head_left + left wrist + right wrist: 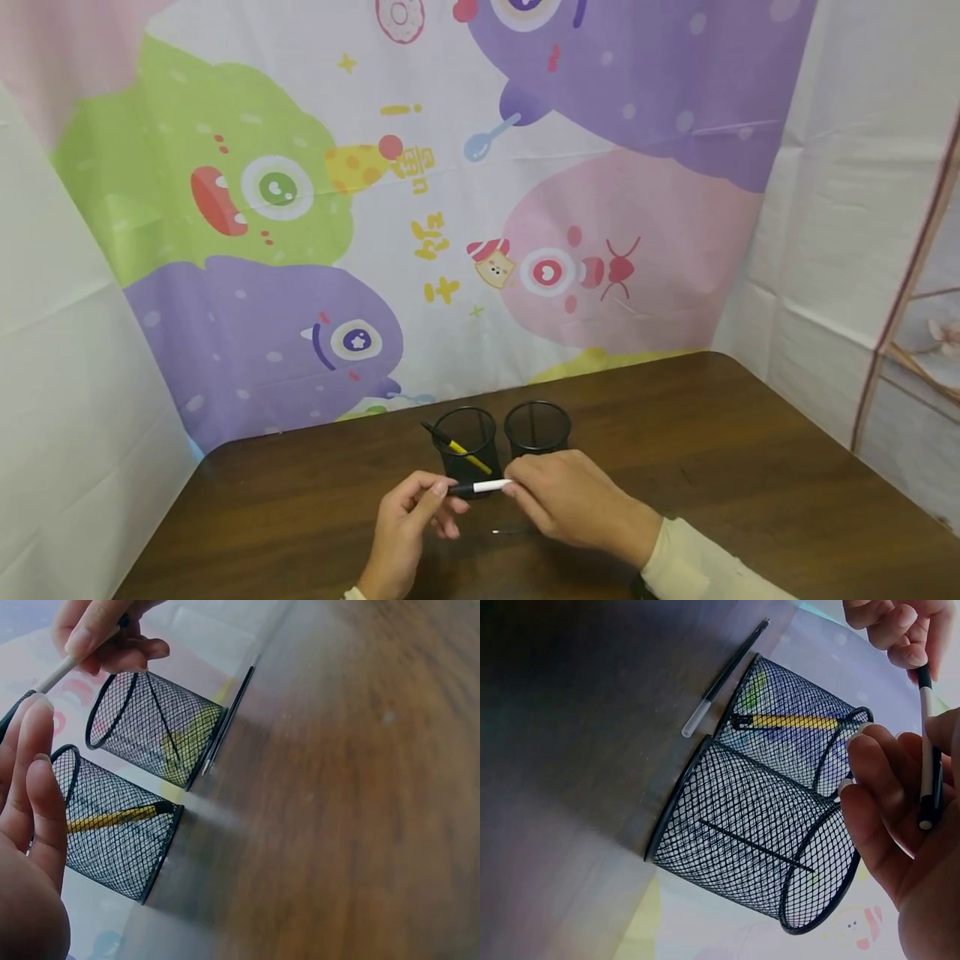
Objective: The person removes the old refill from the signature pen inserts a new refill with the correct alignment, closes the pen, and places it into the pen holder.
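Observation:
A pen (489, 486) with a white barrel and black ends is held level between both hands, above the table in front of the cups. My left hand (405, 521) pinches its black end between thumb and fingers. At the white end, my right hand (581, 500) grips with thumb and fingers; the right wrist view shows a black clip and end part there. On the table by the cups lies a thin dark pen refill (727, 679) with a clear, whitish end. Neither hand touches it.
Two black mesh pen cups stand side by side behind the hands. In the left cup (465, 410) leans a yellow-and-black pen (468, 457). The right cup (537, 404) is close behind my right hand. A cartoon-printed cloth (450, 350) hangs along the back edge of the brown table (262, 508).

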Demonstrator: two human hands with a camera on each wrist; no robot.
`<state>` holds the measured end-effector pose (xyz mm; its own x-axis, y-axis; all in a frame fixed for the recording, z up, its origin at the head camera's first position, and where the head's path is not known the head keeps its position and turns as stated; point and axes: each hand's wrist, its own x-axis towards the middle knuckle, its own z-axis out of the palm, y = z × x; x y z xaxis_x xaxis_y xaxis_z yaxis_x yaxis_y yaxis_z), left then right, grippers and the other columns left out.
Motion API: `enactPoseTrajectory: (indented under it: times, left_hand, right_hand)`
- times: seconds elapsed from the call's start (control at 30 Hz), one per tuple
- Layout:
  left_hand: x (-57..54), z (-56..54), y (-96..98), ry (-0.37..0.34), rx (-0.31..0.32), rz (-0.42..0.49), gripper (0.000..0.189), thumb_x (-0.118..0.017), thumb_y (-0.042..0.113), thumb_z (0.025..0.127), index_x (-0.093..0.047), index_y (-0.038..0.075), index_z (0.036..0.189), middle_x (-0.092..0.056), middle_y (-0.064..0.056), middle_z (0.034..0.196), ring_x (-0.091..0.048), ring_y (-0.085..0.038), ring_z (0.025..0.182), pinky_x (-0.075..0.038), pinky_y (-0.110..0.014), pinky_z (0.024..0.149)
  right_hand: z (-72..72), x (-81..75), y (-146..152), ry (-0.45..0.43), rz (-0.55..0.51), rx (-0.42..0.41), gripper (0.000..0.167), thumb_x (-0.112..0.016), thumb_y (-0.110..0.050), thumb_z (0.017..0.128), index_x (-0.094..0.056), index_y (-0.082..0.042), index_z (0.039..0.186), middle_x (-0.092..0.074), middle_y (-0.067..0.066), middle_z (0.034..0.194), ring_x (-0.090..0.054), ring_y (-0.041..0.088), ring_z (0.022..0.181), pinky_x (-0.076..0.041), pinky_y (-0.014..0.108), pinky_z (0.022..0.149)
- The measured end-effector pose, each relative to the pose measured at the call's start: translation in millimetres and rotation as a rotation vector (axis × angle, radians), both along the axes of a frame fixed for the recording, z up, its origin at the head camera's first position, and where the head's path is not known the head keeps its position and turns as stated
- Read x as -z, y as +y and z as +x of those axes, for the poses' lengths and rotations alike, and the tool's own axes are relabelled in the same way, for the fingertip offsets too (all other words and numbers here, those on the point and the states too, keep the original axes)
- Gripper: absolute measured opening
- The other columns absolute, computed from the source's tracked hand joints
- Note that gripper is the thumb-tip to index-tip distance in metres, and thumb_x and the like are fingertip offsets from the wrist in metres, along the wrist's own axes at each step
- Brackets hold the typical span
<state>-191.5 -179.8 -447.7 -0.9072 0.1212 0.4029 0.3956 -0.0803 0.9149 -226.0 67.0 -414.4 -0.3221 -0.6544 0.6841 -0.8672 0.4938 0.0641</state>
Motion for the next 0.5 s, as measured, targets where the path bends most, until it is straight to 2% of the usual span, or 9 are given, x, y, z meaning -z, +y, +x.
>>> enactPoseTrajectory:
  times: [0.33, 0.5]
  left_hand:
    - [-0.6, -1.7, 1.0, -0.018, -0.096, -0.022, 0.021, -0.061, 0.010, 0.100, -0.064, -0.010, 0.099, -0.074, -0.010, 0.078, -0.059, -0.012, 0.051, -0.054, -0.027, 0.052]
    - [-0.4, -1.8, 1.6, -0.029, -0.110, -0.028, 0.025, -0.062, 0.011, 0.100, -0.062, -0.014, 0.100, -0.074, -0.011, 0.077, -0.058, -0.011, 0.050, -0.053, -0.026, 0.052]
  right_hand:
    - [-0.5, -2.2, 1.3, -0.060, -0.036, -0.018, 0.008, -0.068, -0.024, 0.095, -0.064, -0.018, 0.090, -0.052, -0.017, 0.074, -0.039, -0.007, 0.057, -0.036, 0.012, 0.048]
    - [-0.2, -2.5, 1.5, -0.090, -0.040, -0.039, 0.016, -0.075, -0.025, 0.088, -0.062, -0.017, 0.092, -0.056, -0.015, 0.074, -0.041, -0.009, 0.058, -0.035, 0.009, 0.050]
